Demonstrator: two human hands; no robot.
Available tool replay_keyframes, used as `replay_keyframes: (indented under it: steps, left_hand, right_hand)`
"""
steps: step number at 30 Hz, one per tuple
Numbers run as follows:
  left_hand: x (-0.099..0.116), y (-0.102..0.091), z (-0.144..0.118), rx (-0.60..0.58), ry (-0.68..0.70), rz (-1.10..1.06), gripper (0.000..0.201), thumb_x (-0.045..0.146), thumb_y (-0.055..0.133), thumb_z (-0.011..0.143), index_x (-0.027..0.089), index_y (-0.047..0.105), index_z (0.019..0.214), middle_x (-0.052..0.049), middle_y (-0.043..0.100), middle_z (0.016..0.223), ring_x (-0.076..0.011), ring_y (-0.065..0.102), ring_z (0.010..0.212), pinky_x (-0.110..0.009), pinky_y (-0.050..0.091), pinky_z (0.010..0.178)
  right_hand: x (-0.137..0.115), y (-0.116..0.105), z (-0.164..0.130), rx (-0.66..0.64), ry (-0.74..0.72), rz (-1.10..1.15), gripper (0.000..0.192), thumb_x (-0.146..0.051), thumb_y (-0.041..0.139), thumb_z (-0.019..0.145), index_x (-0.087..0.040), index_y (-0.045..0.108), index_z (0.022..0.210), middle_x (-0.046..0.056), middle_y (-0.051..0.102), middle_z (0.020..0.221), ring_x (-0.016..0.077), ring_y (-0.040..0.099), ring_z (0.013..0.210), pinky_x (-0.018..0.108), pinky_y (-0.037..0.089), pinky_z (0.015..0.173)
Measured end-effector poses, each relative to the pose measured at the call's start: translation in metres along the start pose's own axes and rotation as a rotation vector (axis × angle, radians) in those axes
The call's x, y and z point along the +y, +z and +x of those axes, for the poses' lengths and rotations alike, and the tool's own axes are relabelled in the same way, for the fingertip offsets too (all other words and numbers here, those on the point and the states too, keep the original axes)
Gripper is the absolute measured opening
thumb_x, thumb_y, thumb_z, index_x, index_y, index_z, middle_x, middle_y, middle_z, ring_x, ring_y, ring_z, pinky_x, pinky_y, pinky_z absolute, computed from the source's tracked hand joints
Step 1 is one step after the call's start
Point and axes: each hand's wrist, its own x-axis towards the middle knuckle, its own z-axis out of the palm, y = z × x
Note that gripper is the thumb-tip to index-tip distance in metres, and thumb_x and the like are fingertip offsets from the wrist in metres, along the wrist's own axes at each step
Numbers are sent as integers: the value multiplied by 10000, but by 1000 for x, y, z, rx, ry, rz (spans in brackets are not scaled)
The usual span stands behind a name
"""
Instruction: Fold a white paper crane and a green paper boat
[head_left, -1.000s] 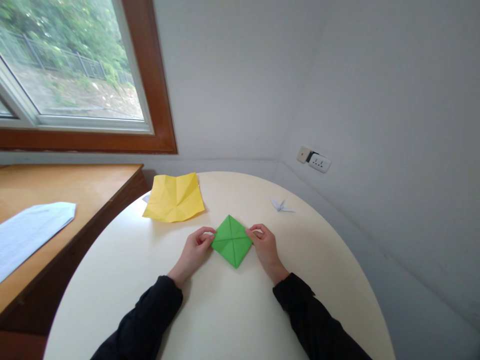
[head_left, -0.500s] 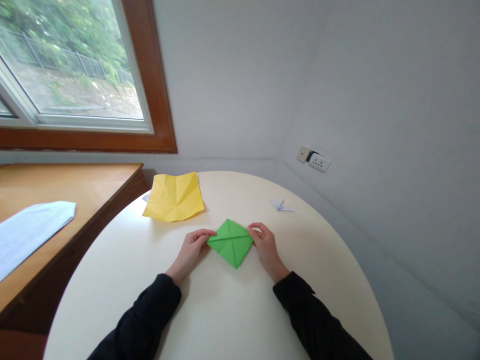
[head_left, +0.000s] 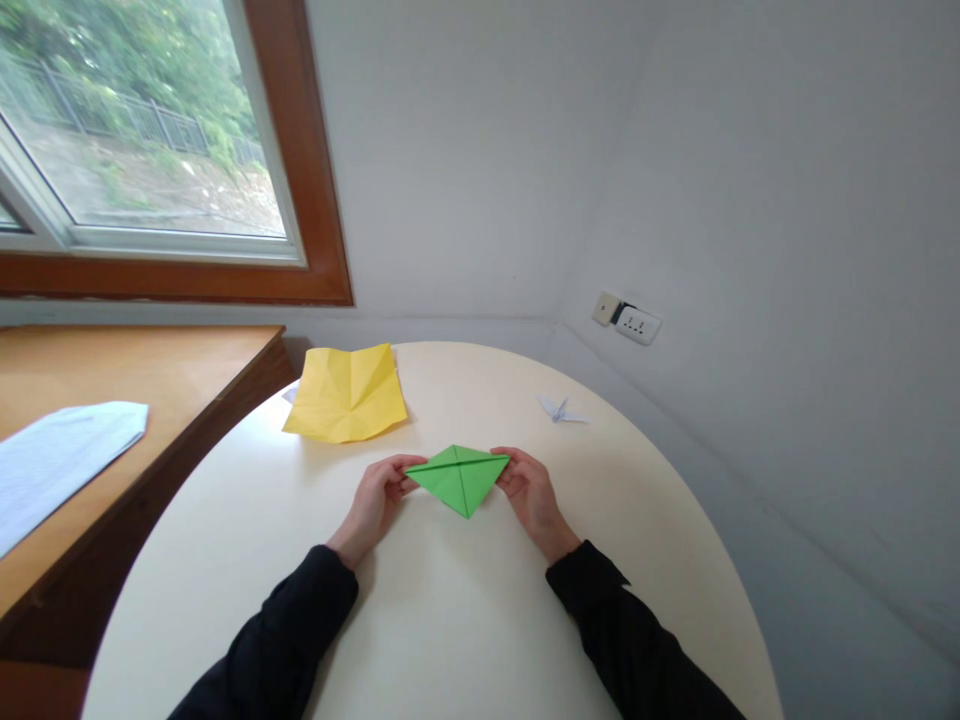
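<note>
A: What are the hands doing at the round table?

B: The left hand (head_left: 376, 497) pinches the left corner of a green folded paper (head_left: 458, 478) between thumb and fingertips. The right hand (head_left: 529, 492) grips the opposite, right corner the same way. Both wrists end in black sleeves (head_left: 300, 620).

A: And the paper itself?

B: It hangs between the two hands, just above the cream table (head_left: 450, 620), near the table's middle. It shows a wide, flattened shape: a straight top edge from hand to hand, a low peak above it, and a point aimed down toward the person. Creases cross its face.

A: What lies beyond it?

B: A creased yellow sheet (head_left: 346, 394) lies open and flat on the far left of the table, well apart from the hands. A small white paper crane (head_left: 559, 409) stands on the far right, near the table's edge.

A: And off the table?

B: A wooden desk (head_left: 150, 380) to the left carries a pale sheet of paper (head_left: 60, 460). Above it, a wood-framed window (head_left: 150, 150) shows greenery and a fence. A wall socket (head_left: 628, 320) sits on the grey wall to the right.
</note>
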Motion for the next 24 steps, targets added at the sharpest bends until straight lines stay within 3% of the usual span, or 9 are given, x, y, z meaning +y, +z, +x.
replay_keyframes:
  steps: [5, 9, 16, 24]
  left_hand:
    - [-1, -1, 1, -10, -18, -21, 320, 107, 481, 463, 99, 725, 671, -44, 678, 622, -130, 582, 597, -260, 487, 685]
    - [2, 1, -2, -37, -65, -20, 293, 106, 561, 493, 101, 727, 735, -68, 715, 701, -156, 636, 678, -279, 489, 759]
    - [4, 4, -5, -42, -58, 90, 295, 230, 769, 545, 125, 706, 814, -60, 724, 748, -171, 664, 742, -293, 484, 806]
    - [0, 1, -1, -40, 27, 161, 332, 352, 790, 567, 141, 717, 812, -57, 711, 743, -175, 647, 756, -306, 476, 806]
  right_hand:
    - [1, -1, 0, -6, 14, 41, 204, -167, 664, 534, -178, 721, 729, 11, 710, 666, 144, 638, 653, 284, 517, 685]
    - [3, -3, 0, 4, -1, 10, 181, -213, 729, 564, -182, 717, 742, 4, 706, 657, 137, 639, 646, 291, 522, 697]
    - [6, -6, 2, 11, -30, -56, 194, -205, 756, 557, -200, 713, 746, -5, 707, 687, 142, 641, 685, 312, 520, 739]
    - [13, -11, 9, 64, -131, -149, 207, -234, 778, 535, -214, 718, 732, 9, 712, 774, 180, 631, 783, 359, 487, 812]
